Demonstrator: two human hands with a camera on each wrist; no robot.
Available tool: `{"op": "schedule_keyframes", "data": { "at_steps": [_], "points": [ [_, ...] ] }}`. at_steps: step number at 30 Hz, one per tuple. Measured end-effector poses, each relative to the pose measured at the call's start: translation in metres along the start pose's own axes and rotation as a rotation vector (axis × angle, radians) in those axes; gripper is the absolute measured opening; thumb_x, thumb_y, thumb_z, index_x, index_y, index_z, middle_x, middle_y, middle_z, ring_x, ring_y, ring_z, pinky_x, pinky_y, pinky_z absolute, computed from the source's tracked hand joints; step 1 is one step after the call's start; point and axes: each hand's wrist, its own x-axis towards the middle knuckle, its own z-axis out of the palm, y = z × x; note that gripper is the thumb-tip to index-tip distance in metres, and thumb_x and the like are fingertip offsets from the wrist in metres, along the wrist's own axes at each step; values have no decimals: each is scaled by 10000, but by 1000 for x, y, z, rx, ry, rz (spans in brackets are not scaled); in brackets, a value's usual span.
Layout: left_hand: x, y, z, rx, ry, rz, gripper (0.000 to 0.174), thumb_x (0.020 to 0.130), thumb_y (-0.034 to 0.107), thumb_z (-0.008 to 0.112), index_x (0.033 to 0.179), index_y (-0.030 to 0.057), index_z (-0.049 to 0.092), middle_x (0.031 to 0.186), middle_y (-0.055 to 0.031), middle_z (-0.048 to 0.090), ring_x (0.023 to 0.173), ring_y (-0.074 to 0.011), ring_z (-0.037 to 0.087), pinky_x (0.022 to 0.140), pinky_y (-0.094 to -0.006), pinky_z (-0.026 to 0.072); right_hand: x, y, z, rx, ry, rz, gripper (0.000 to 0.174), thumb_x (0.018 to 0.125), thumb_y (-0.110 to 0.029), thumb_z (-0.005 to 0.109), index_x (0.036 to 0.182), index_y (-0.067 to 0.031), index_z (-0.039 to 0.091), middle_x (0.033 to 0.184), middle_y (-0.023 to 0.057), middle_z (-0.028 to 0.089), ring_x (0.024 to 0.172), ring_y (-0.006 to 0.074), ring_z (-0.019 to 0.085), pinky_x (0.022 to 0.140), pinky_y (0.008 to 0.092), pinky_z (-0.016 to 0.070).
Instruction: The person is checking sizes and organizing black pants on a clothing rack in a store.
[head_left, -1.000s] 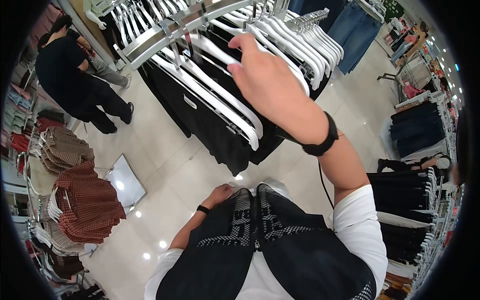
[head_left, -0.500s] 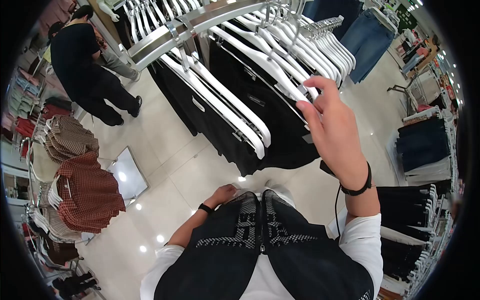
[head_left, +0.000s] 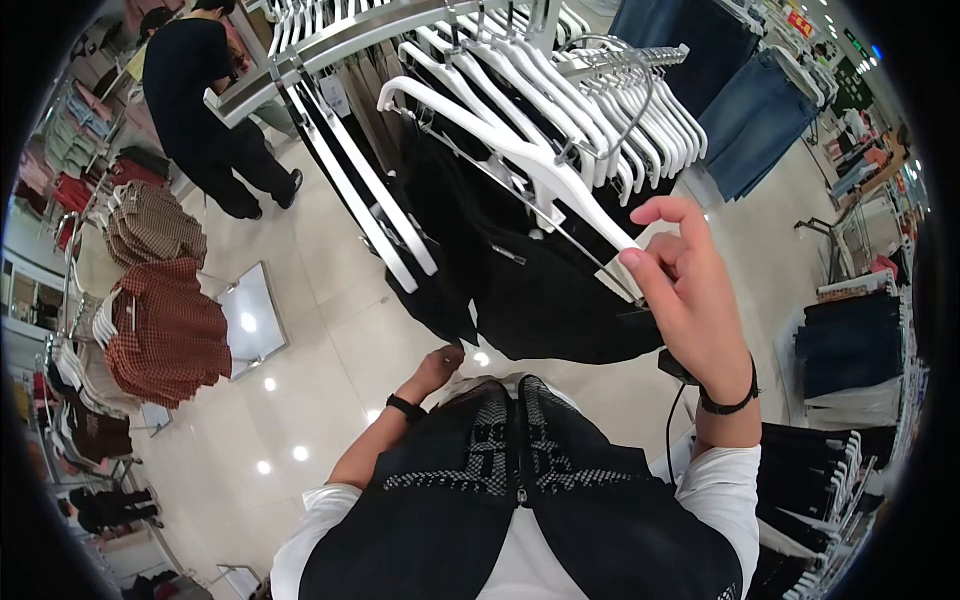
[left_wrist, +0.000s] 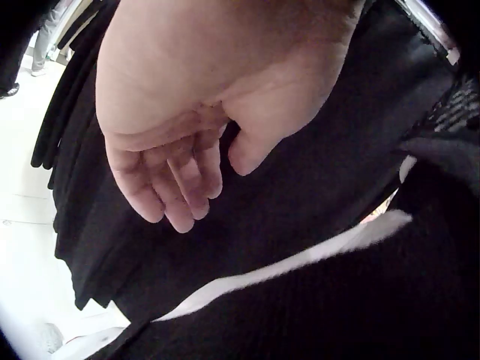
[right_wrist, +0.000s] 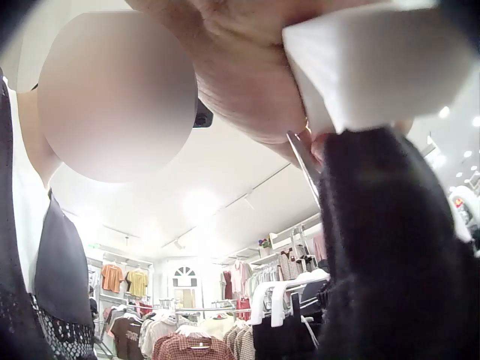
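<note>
My right hand (head_left: 695, 300) pinches the end of a white hanger (head_left: 545, 165) between thumb and fingers. Black garment (head_left: 560, 300) hangs from its clips, tilted in front of the rack. From the right wrist view, the hanger's blurred white end (right_wrist: 375, 67) lies against the hand (right_wrist: 247, 75), with black cloth (right_wrist: 390, 240) below. Low by the vest's hem, my left hand (head_left: 437, 370) hangs with loosely curled fingers. Nothing is in that hand (left_wrist: 217, 97) in the left wrist view, where dark cloth (left_wrist: 262, 202) is behind it.
A curved metal rail (head_left: 350, 40) carries several white hangers. Two people stand at upper left, one in black (head_left: 190, 90). Checked shirts (head_left: 165, 320) hang at left beside a white panel (head_left: 255, 310); jeans (head_left: 770, 120) hang at upper right, dark trousers (head_left: 850, 340) at right.
My right hand has gone from among the hangers out to the right and down, and now pinches one hanger's end. That hanger has swung out toward me with its garment. The left hand stays low.
</note>
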Motion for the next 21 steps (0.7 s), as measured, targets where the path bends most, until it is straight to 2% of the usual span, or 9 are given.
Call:
{"op": "schedule_keyframes", "data": {
  "at_steps": [4,5,8,9,12,13,16,19,21],
  "points": [
    [7,42,24,-244,135,44,299,979,110,580,1246,-24,568,986,-74,667,944,-157,649,840,-305,532,-19,19,-30,56,-49,-43,293,947,-86,626,1195,-15,487,617,45,566,542,121,509,541,274,367],
    [5,59,25,-261,113,11,405,968,99,607,1328,-35,480,1051,-68,643,973,-141,634,867,-281,512,-24,24,-37,71,-52,-49,296,946,-84,627,1197,-13,487,616,41,564,542,112,501,538,268,360],
    [4,93,41,-401,262,3,520,945,94,650,1390,-20,405,1178,-86,591,1000,-142,622,895,-277,492,-33,40,-55,107,-76,-66,306,946,-76,630,1208,-11,486,613,25,550,544,88,472,531,255,336],
    [6,99,46,-476,272,44,730,899,92,715,1481,5,282,1351,-132,499,1091,-172,583,896,-279,483,-36,45,-61,117,-84,-72,310,946,-74,631,1212,-11,485,612,19,545,546,81,461,528,251,328],
    [2,122,61,-389,390,149,898,856,120,772,1535,28,192,1465,-185,414,1225,-227,516,923,-307,474,-44,59,-75,117,-102,-89,321,944,-62,632,1222,-14,479,615,8,533,555,69,438,529,246,317],
    [-1,130,62,-329,382,149,1088,793,156,839,1573,58,86,1571,-213,290,1367,-289,415,967,-336,454,-46,63,-80,118,-118,-89,324,942,-56,632,1224,-15,478,618,6,534,560,67,437,531,246,317],
    [-4,158,76,-352,424,187,1226,725,203,892,1580,80,23,1612,-230,190,1450,-338,326,1066,-419,406,-55,73,-92,124,-160,-88,336,936,-37,632,1231,-19,473,628,3,538,571,65,437,539,245,319],
    [-1,178,85,-394,424,209,1314,681,214,922,1580,87,-28,1633,-234,111,1486,-362,252,1097,-446,377,-60,82,-101,136,-178,-105,349,929,-19,633,1236,-20,468,636,9,546,578,71,447,549,243,327],
    [3,182,92,-373,414,234,1338,665,215,932,1580,88,-37,1630,-236,122,1485,-363,255,1107,-451,367,-63,87,-106,146,-191,-113,357,924,-11,635,1239,-17,465,641,14,553,583,76,458,556,241,336]
  ]
}}
